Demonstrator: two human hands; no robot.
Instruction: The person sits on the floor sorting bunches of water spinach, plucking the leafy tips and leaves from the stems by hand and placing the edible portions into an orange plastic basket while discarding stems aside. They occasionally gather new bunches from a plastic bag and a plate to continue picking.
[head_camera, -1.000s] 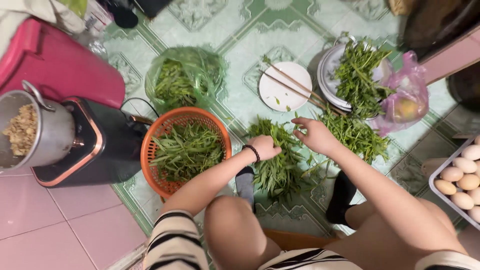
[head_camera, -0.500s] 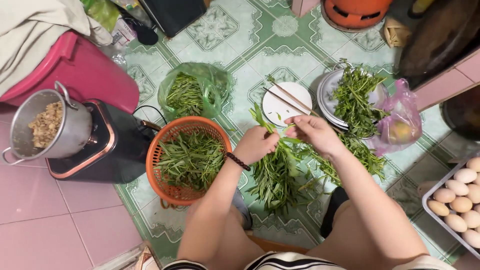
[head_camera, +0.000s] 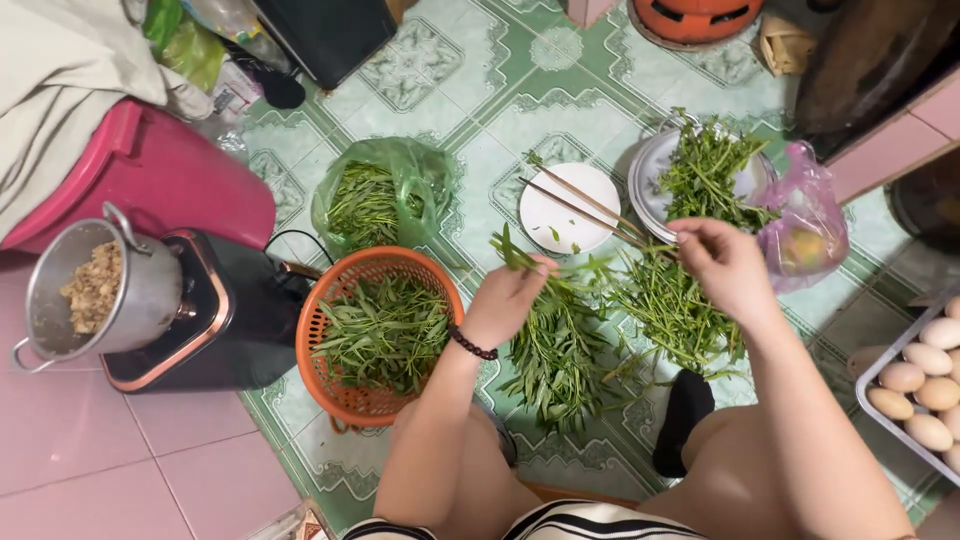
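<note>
Pinching a leafy green stalk (head_camera: 590, 272) between both hands: left hand (head_camera: 510, 300) closed on one end, right hand (head_camera: 725, 265) on the other. Soft, light, snappable; best gripped by the stem. Beneath, loose greens pile (head_camera: 560, 355); left, orange basket (head_camera: 345, 400); beyond, white plate (head_camera: 565, 210) with chopsticks (head_camera: 580, 205).

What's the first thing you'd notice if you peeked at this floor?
Leafy green stalks heaped on the tiled floor in the middle, with the left hand and right hand picking through them. Left of them sits a bright orange basket full of greens; a tray of eggs shows at the right edge.
</note>
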